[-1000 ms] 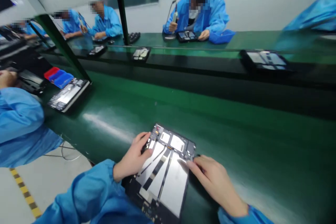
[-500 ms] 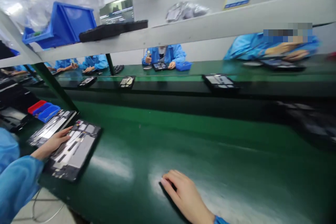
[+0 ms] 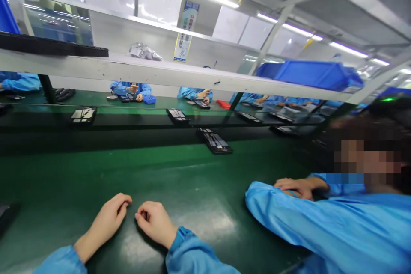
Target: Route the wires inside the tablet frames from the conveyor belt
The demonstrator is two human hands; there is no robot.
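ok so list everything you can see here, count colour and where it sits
green mat-covered workbench: one, dark green, across the foreground
black open-backed tablet assemblies: at least five, black, spaced along the conveyor lane beyond the bench
long white metal shelf: one, white, overhead across the view
blue plastic bin: one, blue, on the shelf at right
crumpled clear plastic bag: one, clear, on the shelf left of centre
seated workers in blue coats: at least two, blue, far side of the line
co-worker's blue sleeve: one, blue, lying on the bench at right
left hand: one, bare, loosely curled on the bench, empty
right hand: one, bare, curled close beside the left
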